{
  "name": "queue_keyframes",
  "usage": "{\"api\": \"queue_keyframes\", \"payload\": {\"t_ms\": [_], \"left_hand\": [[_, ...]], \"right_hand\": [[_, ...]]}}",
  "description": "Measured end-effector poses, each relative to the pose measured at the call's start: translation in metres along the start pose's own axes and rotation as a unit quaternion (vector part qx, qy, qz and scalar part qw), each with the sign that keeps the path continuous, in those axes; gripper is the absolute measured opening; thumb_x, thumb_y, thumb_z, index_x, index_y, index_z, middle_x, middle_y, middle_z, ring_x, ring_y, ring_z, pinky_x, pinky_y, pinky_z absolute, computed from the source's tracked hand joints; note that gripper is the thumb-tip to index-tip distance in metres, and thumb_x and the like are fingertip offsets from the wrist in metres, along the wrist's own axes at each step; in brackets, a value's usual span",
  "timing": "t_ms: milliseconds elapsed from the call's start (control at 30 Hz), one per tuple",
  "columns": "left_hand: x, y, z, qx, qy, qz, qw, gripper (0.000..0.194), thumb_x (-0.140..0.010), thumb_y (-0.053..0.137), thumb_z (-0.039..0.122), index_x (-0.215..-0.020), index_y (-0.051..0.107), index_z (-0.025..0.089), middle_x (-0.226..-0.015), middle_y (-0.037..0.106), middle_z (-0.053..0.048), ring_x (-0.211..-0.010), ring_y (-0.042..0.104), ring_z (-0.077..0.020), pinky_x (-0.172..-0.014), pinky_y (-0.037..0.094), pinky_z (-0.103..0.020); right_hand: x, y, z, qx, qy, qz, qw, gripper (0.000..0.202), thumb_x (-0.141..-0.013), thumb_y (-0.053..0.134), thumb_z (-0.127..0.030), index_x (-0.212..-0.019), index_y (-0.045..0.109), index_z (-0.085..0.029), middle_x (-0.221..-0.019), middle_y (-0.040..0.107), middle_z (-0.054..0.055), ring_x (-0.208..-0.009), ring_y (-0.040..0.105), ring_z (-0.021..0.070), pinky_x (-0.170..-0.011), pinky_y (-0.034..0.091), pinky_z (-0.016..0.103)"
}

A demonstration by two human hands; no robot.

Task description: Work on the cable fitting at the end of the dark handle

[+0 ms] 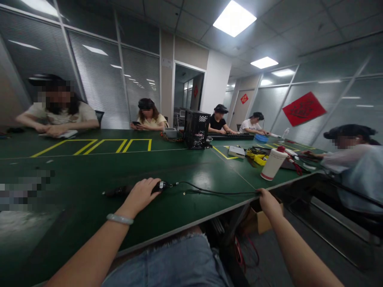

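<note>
A long black electric screwdriver (119,191) lies on the green tabletop, its narrow tip pointing left. My left hand (143,193) is wrapped over its body from above and hides the middle part. From the right end of the tool, a thin black cable (221,193) runs across the table toward the front edge. There my right hand (269,203) pinches the cable between closed fingers, just past the table edge. A tiny light-coloured piece (184,193) lies near the cable.
A black computer case (196,129) stands at the back. To the right are a white bottle with a red cap (273,163), a white box (236,151) and yellow-and-black items (260,158). Several people sit around the table. A cardboard box (263,217) is below the edge.
</note>
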State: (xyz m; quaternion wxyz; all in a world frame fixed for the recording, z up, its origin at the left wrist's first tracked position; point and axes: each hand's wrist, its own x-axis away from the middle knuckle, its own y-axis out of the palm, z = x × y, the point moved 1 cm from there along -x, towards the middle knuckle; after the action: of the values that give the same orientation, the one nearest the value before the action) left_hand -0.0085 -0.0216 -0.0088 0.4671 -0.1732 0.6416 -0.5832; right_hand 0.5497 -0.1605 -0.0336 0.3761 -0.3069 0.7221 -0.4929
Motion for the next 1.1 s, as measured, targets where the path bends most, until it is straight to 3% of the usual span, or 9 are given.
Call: {"api": "queue_keyframes", "payload": {"t_ms": [133,267,433,567,733,867,967,1100], "left_hand": [[0.009,-0.006,0.010,-0.004,-0.002,0.010,1.000,0.036,-0.089,0.053,0.034,-0.123,0.051,0.024,-0.112,0.059,-0.007,-0.101,0.055,-0.0255,-0.091,0.041,-0.037],[0.013,-0.010,0.013,-0.005,-0.008,0.015,1.000,0.036,-0.090,0.053,0.034,-0.123,0.051,0.023,-0.111,0.059,-0.007,-0.101,0.054,-0.0252,-0.091,0.040,-0.037],[0.014,-0.009,0.013,-0.003,-0.001,0.020,1.000,0.034,-0.091,0.052,0.035,-0.123,0.051,0.023,-0.111,0.058,-0.007,-0.101,0.053,-0.0245,-0.092,0.039,-0.037],[0.014,-0.006,0.011,0.003,-0.012,0.021,1.000,0.035,-0.090,0.054,0.036,-0.122,0.051,0.022,-0.112,0.057,-0.008,-0.103,0.053,-0.0250,-0.093,0.038,-0.037],[0.015,-0.005,0.010,0.005,-0.014,0.024,1.000,0.035,-0.090,0.054,0.035,-0.122,0.051,0.022,-0.111,0.057,-0.007,-0.103,0.052,-0.0247,-0.093,0.038,-0.036],[0.015,-0.006,0.010,0.001,-0.010,0.024,1.000,0.034,-0.090,0.054,0.036,-0.121,0.051,0.022,-0.112,0.057,-0.007,-0.103,0.052,-0.0246,-0.094,0.037,-0.036],[0.014,-0.005,0.009,0.002,-0.006,0.021,1.000,0.035,-0.090,0.053,0.036,-0.122,0.051,0.022,-0.113,0.057,-0.008,-0.104,0.051,-0.0248,-0.094,0.037,-0.036],[0.012,-0.003,0.006,0.007,-0.007,0.016,1.000,0.035,-0.090,0.053,0.037,-0.122,0.051,0.022,-0.113,0.057,-0.007,-0.103,0.051,-0.0244,-0.094,0.036,-0.037]], "right_hand": [[0.017,-0.010,0.007,0.031,-0.011,-0.010,0.999,0.032,-0.092,0.037,-0.028,-0.111,0.061,-0.019,-0.108,0.067,0.015,-0.095,0.064,0.0279,-0.076,0.044,0.035],[0.048,-0.008,0.016,0.053,-0.035,-0.111,0.992,0.026,-0.090,0.043,-0.036,-0.096,0.063,-0.021,-0.092,0.071,0.012,-0.089,0.066,0.0290,-0.070,0.043,0.034],[0.101,0.005,0.019,-0.060,-0.113,-0.214,0.968,0.021,-0.084,0.050,-0.036,-0.087,0.068,-0.025,-0.091,0.073,0.006,-0.091,0.067,0.0270,-0.076,0.045,0.031],[0.143,0.003,0.005,-0.100,-0.137,-0.235,0.957,0.026,-0.083,0.049,-0.040,-0.088,0.071,-0.027,-0.089,0.074,0.005,-0.088,0.067,0.0272,-0.074,0.047,0.031],[0.172,-0.009,-0.043,-0.094,-0.152,-0.223,0.958,0.025,-0.086,0.049,-0.039,-0.090,0.070,-0.026,-0.091,0.074,0.004,-0.087,0.067,0.0252,-0.075,0.048,0.030],[0.174,-0.022,-0.101,-0.111,-0.184,-0.150,0.965,0.024,-0.089,0.049,-0.039,-0.101,0.066,-0.027,-0.099,0.071,0.004,-0.092,0.066,0.0247,-0.079,0.048,0.032],[0.172,-0.035,-0.152,-0.137,-0.259,-0.083,0.952,0.025,-0.094,0.043,-0.034,-0.099,0.066,-0.026,-0.104,0.069,0.004,-0.097,0.062,0.0228,-0.087,0.046,0.032],[0.161,-0.039,-0.215,-0.115,-0.357,-0.070,0.924,0.028,-0.096,0.042,-0.031,-0.115,0.063,-0.026,-0.110,0.064,0.006,-0.102,0.058,0.0226,-0.091,0.044,0.033]]}}
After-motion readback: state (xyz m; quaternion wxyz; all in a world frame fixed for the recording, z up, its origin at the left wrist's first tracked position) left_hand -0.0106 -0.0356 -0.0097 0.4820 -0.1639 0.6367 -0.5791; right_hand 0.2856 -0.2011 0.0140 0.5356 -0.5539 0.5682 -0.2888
